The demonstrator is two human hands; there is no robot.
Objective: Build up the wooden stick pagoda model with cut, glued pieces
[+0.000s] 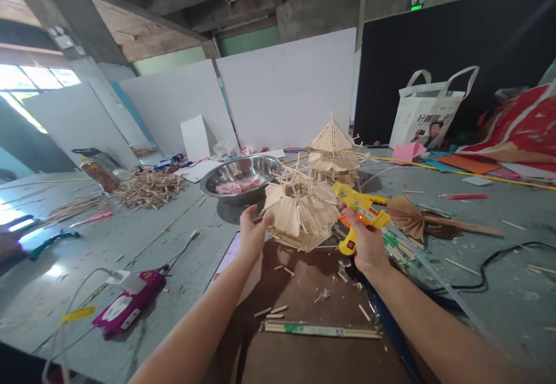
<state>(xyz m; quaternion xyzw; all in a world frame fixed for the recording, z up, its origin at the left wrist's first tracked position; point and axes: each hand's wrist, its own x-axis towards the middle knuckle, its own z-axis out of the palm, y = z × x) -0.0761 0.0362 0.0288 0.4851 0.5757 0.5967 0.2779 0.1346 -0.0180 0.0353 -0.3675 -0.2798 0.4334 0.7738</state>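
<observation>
A small pavilion roof made of thin wooden sticks [299, 210] is held up over a brown board [304, 297]. My left hand [252, 234] grips its left edge with fingers closed on it. My right hand [367, 245] is wrapped round a yellow hot glue gun [358, 210], whose nozzle points at the model's right side. A finished two-tier stick pavilion [333, 151] stands just behind.
A steel bowl [241, 175] sits behind the model, a stick pile [150, 190] to the left. A pink power bank [128, 303] with cable lies front left. Wrapped chopsticks [321, 330] lie on the board. A white tote bag [428, 114] stands at back right, a black cord [499, 262] at right.
</observation>
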